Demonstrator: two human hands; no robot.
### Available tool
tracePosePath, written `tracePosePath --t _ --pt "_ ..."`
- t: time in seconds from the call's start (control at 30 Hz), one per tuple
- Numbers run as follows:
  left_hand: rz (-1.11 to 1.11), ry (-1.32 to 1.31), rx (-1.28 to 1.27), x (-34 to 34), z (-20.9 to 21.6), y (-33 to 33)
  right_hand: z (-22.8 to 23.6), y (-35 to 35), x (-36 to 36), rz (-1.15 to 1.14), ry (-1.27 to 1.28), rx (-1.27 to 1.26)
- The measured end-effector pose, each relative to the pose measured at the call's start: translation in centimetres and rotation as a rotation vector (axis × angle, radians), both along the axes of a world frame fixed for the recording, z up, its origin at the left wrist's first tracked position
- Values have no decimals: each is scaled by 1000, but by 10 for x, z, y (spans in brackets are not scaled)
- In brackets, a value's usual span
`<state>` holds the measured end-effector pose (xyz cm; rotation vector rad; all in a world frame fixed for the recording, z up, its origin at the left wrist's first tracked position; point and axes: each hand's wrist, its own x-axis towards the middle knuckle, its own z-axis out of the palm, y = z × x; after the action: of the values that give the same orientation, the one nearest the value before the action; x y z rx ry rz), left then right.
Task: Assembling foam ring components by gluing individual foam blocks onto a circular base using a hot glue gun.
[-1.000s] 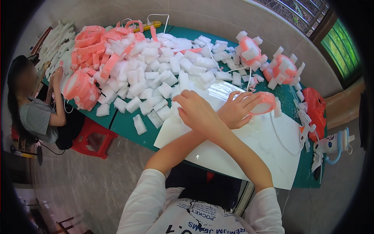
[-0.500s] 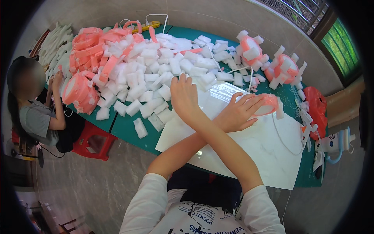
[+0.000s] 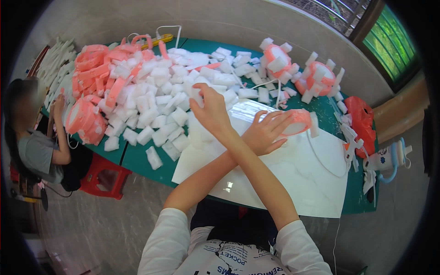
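My forearms cross, the right over the left. My left hand [image 3: 266,133] reaches to the right and holds the near-left side of a pink foam ring [image 3: 298,120], its fingers stretched along the ring and its thumb apart on the near side. A white block [image 3: 314,124] sticks out from the ring's right side. My right hand [image 3: 211,109] is at the edge of a heap of white foam blocks [image 3: 158,98]. Between its thumb and forefinger is a white foam block [image 3: 196,95], partly hidden by the fingers.
Pink rings with white blocks around them [image 3: 318,78] stand at the back right. A glue gun [image 3: 352,143] lies near a red bag [image 3: 360,114]. A glossy white board [image 3: 293,178] covers part of the green table [image 3: 151,176]. Another person [image 3: 43,146] sits at the left.
My right thumb and forefinger have closed on a white foam block at the heap's edge. My left hand stays on the pink ring. The whole view has shifted slightly.
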<state>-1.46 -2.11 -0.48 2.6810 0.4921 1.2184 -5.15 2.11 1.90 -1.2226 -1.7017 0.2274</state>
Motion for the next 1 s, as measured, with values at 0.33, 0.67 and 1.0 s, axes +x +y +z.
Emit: tracePosePath --t 0.33,0.67,1.0 --pt "6 51 -42 -5 -2 1 75 -127 108 -234 -67 235" --pt "-24 17 -142 0 8 -5 48 -127 181 -534 -263 159" --pt "-13 46 -149 -2 11 -5 42 -121 180 -490 -285 89"
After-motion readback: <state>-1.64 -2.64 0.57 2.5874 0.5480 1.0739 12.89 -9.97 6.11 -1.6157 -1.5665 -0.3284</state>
